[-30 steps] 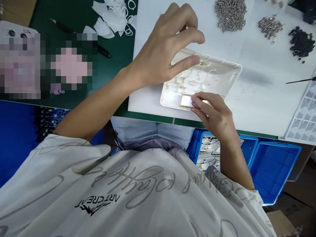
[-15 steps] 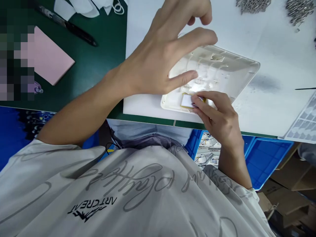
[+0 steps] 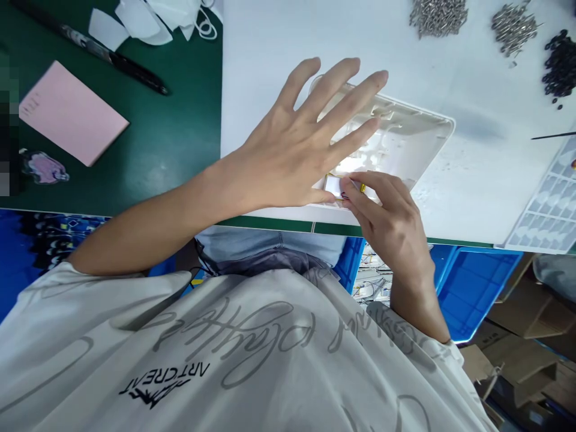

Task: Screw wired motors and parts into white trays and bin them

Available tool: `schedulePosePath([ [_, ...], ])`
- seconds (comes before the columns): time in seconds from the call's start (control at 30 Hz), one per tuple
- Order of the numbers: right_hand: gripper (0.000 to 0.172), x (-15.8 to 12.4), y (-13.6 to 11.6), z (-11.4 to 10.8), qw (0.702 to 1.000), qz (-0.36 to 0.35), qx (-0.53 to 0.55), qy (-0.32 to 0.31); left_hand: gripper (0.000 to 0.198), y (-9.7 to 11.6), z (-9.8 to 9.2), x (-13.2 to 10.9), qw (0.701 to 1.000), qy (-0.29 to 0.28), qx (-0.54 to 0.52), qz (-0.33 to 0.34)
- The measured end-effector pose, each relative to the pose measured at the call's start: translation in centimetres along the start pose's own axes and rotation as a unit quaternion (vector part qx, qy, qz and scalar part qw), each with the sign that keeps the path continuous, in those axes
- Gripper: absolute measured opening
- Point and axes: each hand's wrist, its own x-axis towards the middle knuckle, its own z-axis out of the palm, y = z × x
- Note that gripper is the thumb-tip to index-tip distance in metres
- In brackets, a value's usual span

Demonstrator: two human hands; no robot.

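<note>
A white plastic housing lies open side up on a white sheet at the near table edge. My left hand is spread flat over the housing's left part, fingers stretched out, thumb beside a small silvery flat battery in the near corner. My right hand pinches the battery's right end, where thin wires show, and presses it into the housing.
Piles of metal screws and black rings lie at the far right. A white grid tray sits right. A pink pad, a black pen and white scraps lie on the green mat. Blue bins stand below.
My left hand has gone from curled above the housing to flat with fingers spread, moving nearer the battery. My right hand has stayed on the battery. The view has shifted slightly.
</note>
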Motion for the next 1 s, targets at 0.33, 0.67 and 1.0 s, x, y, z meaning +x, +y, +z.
schedulePosePath([
  [0.33,0.046,-1.0,-0.8,0.7,0.999,-0.003,-0.031,0.041,0.085,0.7,0.0,0.0,0.999,-0.024,0.030,-0.027],
  [0.67,0.054,-2.8,-2.1,2.6,0.996,0.002,-0.052,0.068,0.089,1.2,-0.8,0.2,0.998,-0.043,0.026,-0.035],
  [1.0,0.071,-2.8,-1.5,2.7,0.998,-0.002,0.006,0.062,0.081,0.9,-0.3,0.0,0.999,-0.030,0.013,-0.031],
])
